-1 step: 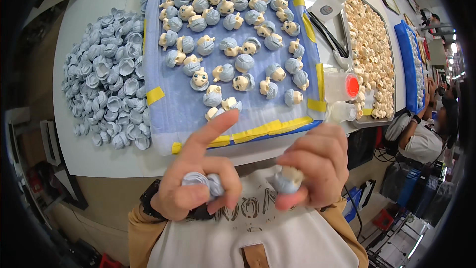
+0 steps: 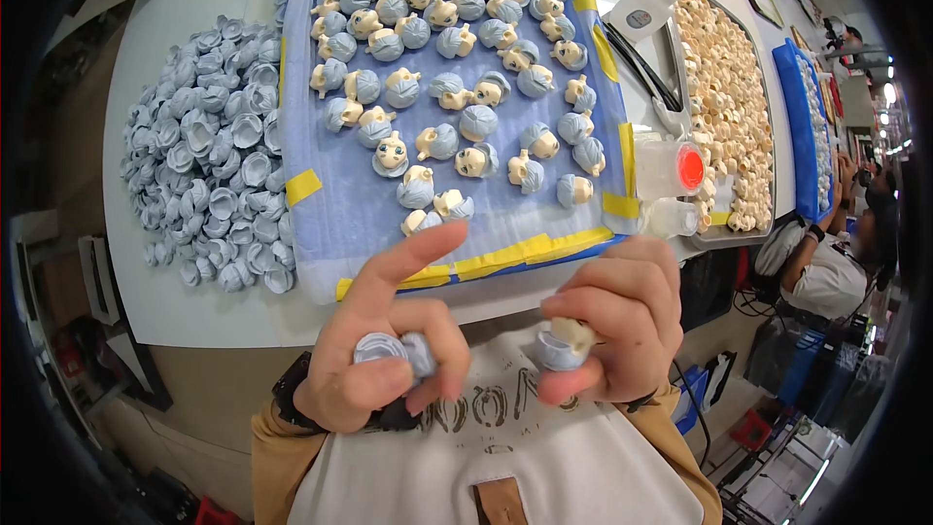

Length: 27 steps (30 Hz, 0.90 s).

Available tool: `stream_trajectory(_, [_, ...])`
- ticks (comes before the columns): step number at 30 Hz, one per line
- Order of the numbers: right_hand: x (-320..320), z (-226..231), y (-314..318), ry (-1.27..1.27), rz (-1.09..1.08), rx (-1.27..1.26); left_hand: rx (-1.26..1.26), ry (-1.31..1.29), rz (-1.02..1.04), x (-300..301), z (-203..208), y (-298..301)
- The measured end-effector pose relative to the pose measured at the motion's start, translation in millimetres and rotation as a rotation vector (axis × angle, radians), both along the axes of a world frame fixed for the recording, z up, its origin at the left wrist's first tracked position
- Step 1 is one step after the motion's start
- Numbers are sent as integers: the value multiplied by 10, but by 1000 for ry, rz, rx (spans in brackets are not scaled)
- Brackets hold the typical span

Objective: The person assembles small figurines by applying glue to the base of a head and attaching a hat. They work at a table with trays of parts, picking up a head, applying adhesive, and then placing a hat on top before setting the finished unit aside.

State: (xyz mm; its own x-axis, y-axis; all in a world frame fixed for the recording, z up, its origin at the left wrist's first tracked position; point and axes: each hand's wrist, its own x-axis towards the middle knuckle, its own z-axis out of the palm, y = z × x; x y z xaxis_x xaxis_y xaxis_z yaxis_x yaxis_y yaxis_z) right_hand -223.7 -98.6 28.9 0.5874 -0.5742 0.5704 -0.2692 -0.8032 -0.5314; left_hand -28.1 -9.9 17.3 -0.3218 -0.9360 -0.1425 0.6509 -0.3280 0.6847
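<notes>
the left hand [image 2: 338, 384] curls its thumb and fingers around two pale blue shells [image 2: 381, 346], index finger raised; the grip covers part of both, so whether they are joined or merely touching cannot be told. the right hand [image 2: 634, 321] pinches a small doll head [image 2: 564, 344] between thumb and fingers, pale part uppermost, blue cap below; the fingers cover its right side, and no painted face can be made out. both hands are in front of a pale apron [image 2: 408, 481], hiding some of its lettering. beyond them on the worktop [image 2: 175, 316], a blue tray [image 2: 335, 199] edged with yellow tape carries many blue-capped heads [image 2: 476, 123], the farthest cut off by the upper edge, the nearest partly behind the raised fingertip. a heap of shells [image 2: 209, 141] sits to its left; pale pieces [image 2: 724, 107] crowd a metal tray to its right. a co-worker [image 2: 826, 272] at the right is blurred.
</notes>
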Motion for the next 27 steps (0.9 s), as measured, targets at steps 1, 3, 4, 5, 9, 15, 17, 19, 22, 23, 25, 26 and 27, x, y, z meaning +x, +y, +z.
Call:
stream_trajectory(1, [14,12,-12,21,21,9,35,-60,48,6,22,-2])
stream_trajectory(3, [88,41,-20,62,61,27,31,-192,14,-20,21,-19])
stream_trajectory(4, [136,43,-18,79,80,37,29,-262,-5,-27,25,-25])
stream_trajectory(5, [174,21,-15,55,67,45,12,-283,17,-50,30,-32])
stream_trajectory(9, [190,38,-11,73,59,26,17,-299,83,-93,28,-20])
stream_trajectory(15, [104,32,-25,154,-5,178,60,52,186,7,-76,-18])
stream_trajectory(17, [134,-40,-86,309,-79,109,58,206,193,44,-67,-60])
stream_trajectory(19, [156,-95,-89,393,-104,162,97,154,190,53,-46,-54])
stream_trajectory(22, [56,6,-90,244,-98,92,37,-1,242,25,-71,-40])
stream_trajectory(23, [-7,38,-94,176,-66,74,-4,-54,265,1,-89,-45])
stream_trajectory(25, [-194,124,-100,60,-22,25,-72,-146,324,16,-90,-17])
stream_trajectory(26, [-329,195,-166,33,-61,-21,-109,-181,347,18,-89,-25])
stream_trajectory(27, [-522,233,-183,69,-335,-55,-96,-171,354,-2,-83,-39])
